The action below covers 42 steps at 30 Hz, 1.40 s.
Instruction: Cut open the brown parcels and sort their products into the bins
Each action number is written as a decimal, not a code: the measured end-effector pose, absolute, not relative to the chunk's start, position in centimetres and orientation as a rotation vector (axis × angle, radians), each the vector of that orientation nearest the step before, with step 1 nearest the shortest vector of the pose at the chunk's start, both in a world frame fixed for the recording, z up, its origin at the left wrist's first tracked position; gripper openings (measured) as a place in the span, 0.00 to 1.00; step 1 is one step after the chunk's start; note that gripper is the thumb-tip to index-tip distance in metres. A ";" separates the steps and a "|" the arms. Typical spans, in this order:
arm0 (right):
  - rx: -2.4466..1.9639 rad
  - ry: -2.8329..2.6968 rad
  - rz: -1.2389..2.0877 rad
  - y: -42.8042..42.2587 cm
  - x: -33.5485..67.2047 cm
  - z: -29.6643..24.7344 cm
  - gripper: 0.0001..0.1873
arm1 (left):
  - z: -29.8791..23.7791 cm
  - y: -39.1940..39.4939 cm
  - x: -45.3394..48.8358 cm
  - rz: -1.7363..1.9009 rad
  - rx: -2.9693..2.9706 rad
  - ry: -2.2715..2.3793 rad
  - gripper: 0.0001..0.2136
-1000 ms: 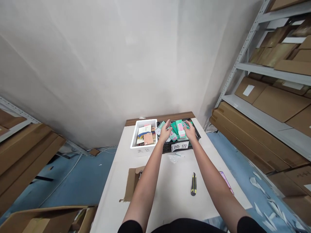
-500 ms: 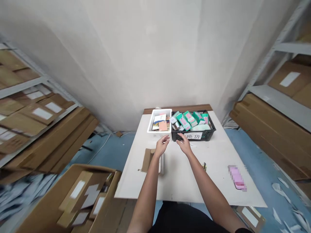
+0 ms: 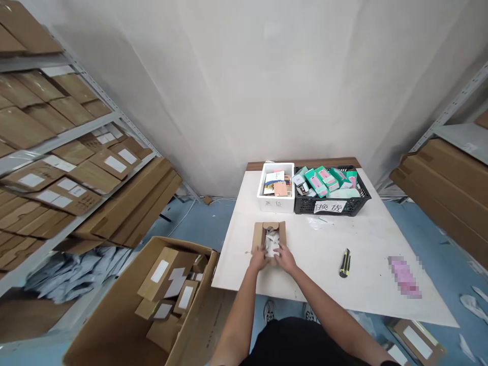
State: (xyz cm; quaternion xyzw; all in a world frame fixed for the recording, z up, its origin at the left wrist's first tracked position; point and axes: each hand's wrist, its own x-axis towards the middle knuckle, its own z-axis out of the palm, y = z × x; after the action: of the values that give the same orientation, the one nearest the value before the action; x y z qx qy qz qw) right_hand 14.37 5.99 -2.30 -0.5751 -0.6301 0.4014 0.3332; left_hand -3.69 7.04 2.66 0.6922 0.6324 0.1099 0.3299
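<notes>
A small open cardboard box [image 3: 282,233] lies on the white table, its flaps spread and crumpled whitish paper [image 3: 272,241] inside. My left hand [image 3: 259,259] grips the near left edge of this box. At the near right side, my right hand [image 3: 285,260] is closed on the box, its fingertips beside the paper. What lies under the paper, if anything, is hidden. To the right of my hands rests a yellow and black box cutter [image 3: 345,263].
Behind the box stand a white bin [image 3: 275,205] of small packages and a black crate [image 3: 354,207] of green cartons. A blurred pink item [image 3: 404,277] lies at the table's right. A large carton [image 3: 110,305] of parcels stands left; shelves [image 3: 68,136] flank both sides.
My hands have come back from near the bin and crate to the small cardboard box and taken hold of it. The view has shifted left, bringing more shelving in.
</notes>
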 end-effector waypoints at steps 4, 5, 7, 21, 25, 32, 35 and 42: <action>-1.707 -1.727 0.917 3.4 15.2 -5.3 0.20 | -0.5 5.0 -4.6 0.049 1.905 1.639 0.24; -1.738 -1.734 0.901 2.9 15.2 -5.8 0.22 | -1.2 4.8 -4.9 0.058 1.934 1.642 0.26; -1.798 -1.727 0.870 2.3 14.8 -6.7 0.24 | -2.3 5.1 -5.4 0.073 1.992 1.623 0.28; -1.820 -1.507 0.358 -1.5 14.0 -4.7 0.09 | -1.5 4.7 -5.9 0.279 2.245 1.496 0.13; -1.790 -1.346 0.105 -2.7 19.9 -1.7 0.10 | 0.8 5.0 1.9 0.600 2.316 1.355 0.12; -1.971 -0.927 -0.288 -12.6 36.0 4.7 0.08 | 6.1 0.8 22.6 0.742 2.394 0.789 0.07; -2.081 -0.706 -0.397 -20.6 42.5 4.9 0.08 | 6.9 -4.3 32.3 0.673 2.432 0.523 0.08; -2.301 -0.277 -0.461 -38.3 52.7 3.9 0.10 | 7.4 -20.1 48.7 0.504 2.490 0.066 0.10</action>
State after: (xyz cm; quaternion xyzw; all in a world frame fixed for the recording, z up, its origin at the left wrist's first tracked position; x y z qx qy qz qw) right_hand 52.66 -38.26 3.85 -0.9009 -0.1085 -0.1803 0.3797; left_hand 48.66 -20.05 7.41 0.9359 0.0247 0.1896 0.2958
